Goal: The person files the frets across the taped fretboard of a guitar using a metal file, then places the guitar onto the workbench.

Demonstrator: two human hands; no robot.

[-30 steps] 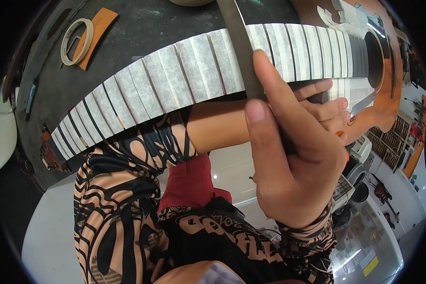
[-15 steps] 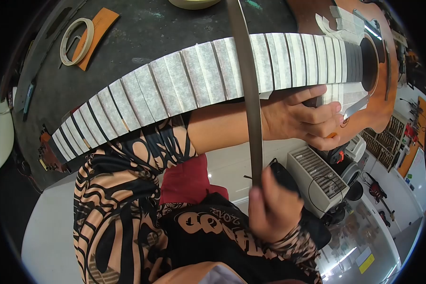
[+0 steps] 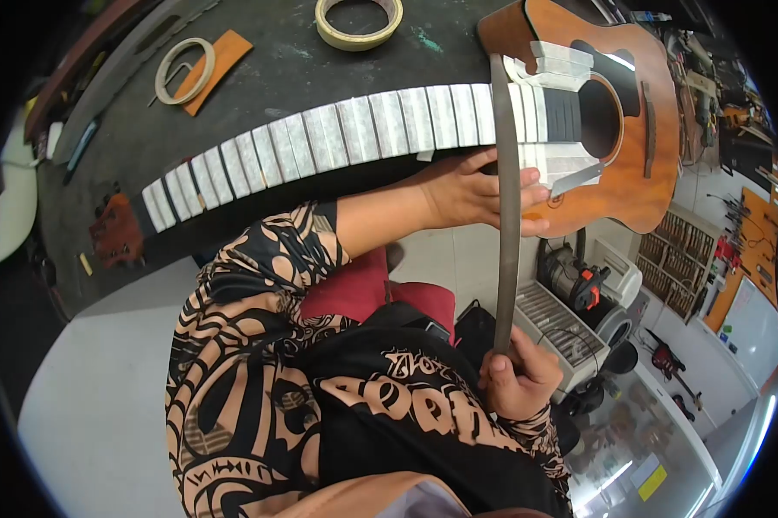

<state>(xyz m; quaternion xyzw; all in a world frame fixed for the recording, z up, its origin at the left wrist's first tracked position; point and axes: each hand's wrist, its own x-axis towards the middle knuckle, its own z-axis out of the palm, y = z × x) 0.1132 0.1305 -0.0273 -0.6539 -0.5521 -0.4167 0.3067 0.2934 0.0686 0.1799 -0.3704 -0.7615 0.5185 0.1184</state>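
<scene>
A guitar lies across the dark bench. Its neck (image 3: pixel 303 138) is covered in strips of white masking tape with the frets showing between them, and its brown body (image 3: pixel 644 186) is to the right. My right hand (image 3: pixel 523 380) grips the near end of a long, flat grey file (image 3: pixel 508 224). The file's far part lies across the taped neck close to the body, passing in front of my left hand. My left hand (image 3: pixel 471 192) rests by the neck joint with spread fingers reaching over the body's near edge; the file partly hides them.
On the bench (image 3: pixel 259 78) are a tape roll (image 3: pixel 359 39), a thinner tape ring (image 3: pixel 162 86) and an orange strip (image 3: pixel 234 56). Below the guitar body are a grey slatted case (image 3: pixel 562 324) and a black-and-red machine (image 3: pixel 570 276). Tools hang on an orange board (image 3: pixel 747 229).
The file has gone from mid-neck towards the guitar body, moved by my right hand. The camera view has shifted, so more of the guitar body and headstock shows. My left hand stays by the joint.
</scene>
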